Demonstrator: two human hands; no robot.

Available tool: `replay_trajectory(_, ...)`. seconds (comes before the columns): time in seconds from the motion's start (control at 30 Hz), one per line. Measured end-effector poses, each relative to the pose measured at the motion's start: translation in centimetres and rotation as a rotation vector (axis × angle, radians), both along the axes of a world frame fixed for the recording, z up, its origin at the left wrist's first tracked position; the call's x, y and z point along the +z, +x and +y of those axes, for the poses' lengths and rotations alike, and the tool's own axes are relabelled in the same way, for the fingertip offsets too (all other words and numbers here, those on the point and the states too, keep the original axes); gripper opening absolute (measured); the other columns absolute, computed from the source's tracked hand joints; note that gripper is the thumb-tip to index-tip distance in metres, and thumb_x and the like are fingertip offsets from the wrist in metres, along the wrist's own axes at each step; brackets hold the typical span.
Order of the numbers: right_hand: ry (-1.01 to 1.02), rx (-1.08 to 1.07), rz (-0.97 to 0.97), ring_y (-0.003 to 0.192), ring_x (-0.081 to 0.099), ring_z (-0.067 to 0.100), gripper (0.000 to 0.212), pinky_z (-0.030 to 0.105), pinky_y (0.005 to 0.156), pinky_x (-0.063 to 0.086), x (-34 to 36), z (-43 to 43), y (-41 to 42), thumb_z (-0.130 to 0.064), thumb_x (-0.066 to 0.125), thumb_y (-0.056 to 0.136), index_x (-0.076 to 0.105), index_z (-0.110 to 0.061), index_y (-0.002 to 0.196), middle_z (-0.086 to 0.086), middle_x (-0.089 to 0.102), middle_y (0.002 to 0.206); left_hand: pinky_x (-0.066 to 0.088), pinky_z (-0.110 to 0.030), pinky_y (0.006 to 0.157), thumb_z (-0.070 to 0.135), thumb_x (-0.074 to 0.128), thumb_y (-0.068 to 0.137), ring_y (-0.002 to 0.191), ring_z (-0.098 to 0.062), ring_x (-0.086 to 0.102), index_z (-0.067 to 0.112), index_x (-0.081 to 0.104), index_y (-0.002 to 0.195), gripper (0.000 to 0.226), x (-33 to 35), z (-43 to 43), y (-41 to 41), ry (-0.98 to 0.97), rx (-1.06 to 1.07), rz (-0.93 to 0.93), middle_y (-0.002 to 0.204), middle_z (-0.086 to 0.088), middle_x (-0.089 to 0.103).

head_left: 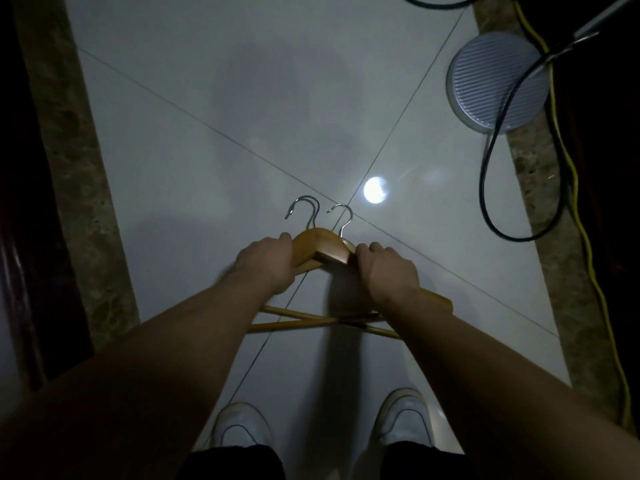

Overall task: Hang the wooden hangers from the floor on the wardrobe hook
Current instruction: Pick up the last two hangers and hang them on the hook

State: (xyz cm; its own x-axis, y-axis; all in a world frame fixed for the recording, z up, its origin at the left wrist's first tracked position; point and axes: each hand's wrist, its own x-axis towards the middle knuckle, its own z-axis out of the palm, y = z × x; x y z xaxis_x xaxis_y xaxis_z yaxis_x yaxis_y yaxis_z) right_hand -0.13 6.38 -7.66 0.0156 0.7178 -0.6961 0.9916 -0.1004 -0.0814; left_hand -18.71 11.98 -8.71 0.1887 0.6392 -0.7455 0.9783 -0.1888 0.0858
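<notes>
Dim grey tiled floor (207,98), left hand (266,265) and right hand (388,271) both gripping stacked wooden hangers (320,249)

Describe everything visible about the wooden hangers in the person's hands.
The honey-coloured wooden hangers form a stacked bundle with silver metal hooks pointing away from the person; at least two hooks show. Thin crossbars cross below the wrists. The left hand and right hand grip the shoulders from either side, above the glossy grey tiled floor.
</notes>
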Motion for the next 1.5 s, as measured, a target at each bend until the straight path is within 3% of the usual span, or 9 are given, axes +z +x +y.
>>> replay_trajectory(0.23, 0.031, -0.056, 0.039, 0.106, 0.054, 0.028, 0.025, 0.039, 0.070, 0.043, 0.2, -3.0, 2.3, -0.025, 0.048, 0.099, 0.044, -0.014, 0.121, 0.008, 0.052, 0.120, 0.043, -0.035, 0.072, 0.034, 0.059, 0.089, 0.095, -0.033, 0.063, 0.017, 0.049, 0.121, 0.038, 0.8, -0.1, 1.6, 0.078, -0.145, -0.153, 0.109, -0.008, 0.065)
replay_trajectory(0.43, -0.011, -0.120, 0.041, 0.101, 0.056, 0.028, 0.036, 0.039, 0.073, 0.048, -0.1, -4.2, 3.1, -0.036, 0.054, 0.092, 0.045, -0.015, 0.120, 0.008, 0.054, 0.116, 0.044, -0.035, 0.073, 0.034, 0.056, 0.091, 0.098, -0.030, 0.059, 0.020, 0.048, 0.126, 0.038, -0.6, -0.7, 3.4, 0.016, -0.131, -0.180, 0.111, -0.007, 0.059)
replay_trajectory(0.67, -0.125, -0.273, 0.066, 0.105, 0.056, 0.028, 0.055, 0.041, 0.082, 0.050, -1.3, -3.3, 1.9, -0.049, 0.062, 0.087, 0.042, -0.015, 0.126, 0.009, 0.054, 0.117, 0.051, -0.045, 0.084, 0.033, 0.063, 0.089, 0.104, -0.032, 0.056, 0.022, 0.041, 0.132, 0.050, -2.3, -1.5, 3.4, -0.040, -0.057, -0.141, 0.116, -0.010, 0.054)
replay_trajectory(0.77, -0.166, -0.397, 0.126, 0.099, 0.059, 0.029, 0.056, 0.041, 0.079, 0.051, -2.1, -3.2, 1.2, -0.037, 0.067, 0.086, 0.038, -0.012, 0.127, 0.010, 0.058, 0.112, 0.051, -0.043, 0.080, 0.026, 0.067, 0.087, 0.098, -0.031, 0.059, 0.019, 0.046, 0.125, 0.044, -2.9, -1.5, 3.5, -0.024, -0.012, -0.142, 0.112, -0.010, 0.056)
replay_trajectory(0.97, -0.127, -0.369, 0.096, 0.075, 0.058, 0.024, 0.059, 0.036, 0.063, 0.048, -3.2, -3.8, 0.4, -0.022, 0.063, 0.091, 0.026, -0.015, 0.137, 0.006, 0.058, 0.090, 0.048, -0.038, 0.080, 0.022, 0.067, 0.086, 0.099, -0.029, 0.060, 0.016, 0.048, 0.119, 0.039, -3.9, -1.7, 3.5, -0.042, -0.013, -0.116, 0.111, -0.009, 0.058)
replay_trajectory(1.1, -0.109, -0.385, 0.136, 0.074, 0.058, 0.024, 0.052, 0.037, 0.065, 0.051, -2.7, -3.3, 0.5, -0.017, 0.060, 0.093, 0.028, -0.016, 0.135, 0.009, 0.061, 0.091, 0.049, -0.038, 0.082, 0.025, 0.066, 0.085, 0.100, -0.030, 0.060, 0.014, 0.052, 0.115, 0.035, -3.6, -0.9, 3.2, -0.053, -0.001, -0.124, 0.111, -0.010, 0.059)
replay_trajectory(1.23, -0.065, -0.366, 0.193, 0.071, 0.050, 0.028, 0.052, 0.036, 0.062, 0.039, -0.6, -2.2, 1.1, -0.023, 0.059, 0.091, 0.030, -0.014, 0.132, 0.013, 0.063, 0.093, 0.050, -0.040, 0.084, 0.032, 0.068, 0.084, 0.102, -0.032, 0.060, 0.012, 0.053, 0.114, 0.039, -1.8, 0.8, 3.4, -0.050, 0.021, -0.124, 0.113, -0.012, 0.060)
replay_trajectory(1.33, -0.041, -0.339, 0.219, 0.074, 0.053, 0.030, 0.056, 0.035, 0.062, 0.039, 1.8, -0.7, 1.6, -0.025, 0.063, 0.087, 0.030, -0.014, 0.131, 0.014, 0.063, 0.095, 0.048, -0.038, 0.086, 0.036, 0.068, 0.084, 0.107, -0.035, 0.060, 0.011, 0.052, 0.116, 0.044, 0.8, 1.9, 3.4, -0.032, 0.054, -0.125, 0.116, -0.014, 0.059)
replay_trajectory(1.5, 0.046, -0.268, 0.226, 0.084, 0.063, 0.033, 0.055, 0.042, 0.071, 0.054, 8.6, 2.5, 2.3, -0.025, 0.069, 0.083, 0.031, -0.019, 0.122, 0.013, 0.064, 0.099, 0.048, -0.037, 0.084, 0.035, 0.068, 0.085, 0.106, -0.034, 0.061, 0.011, 0.052, 0.116, 0.042, 8.4, 4.2, 3.5, 0.071, 0.072, -0.132, 0.116, -0.013, 0.060)
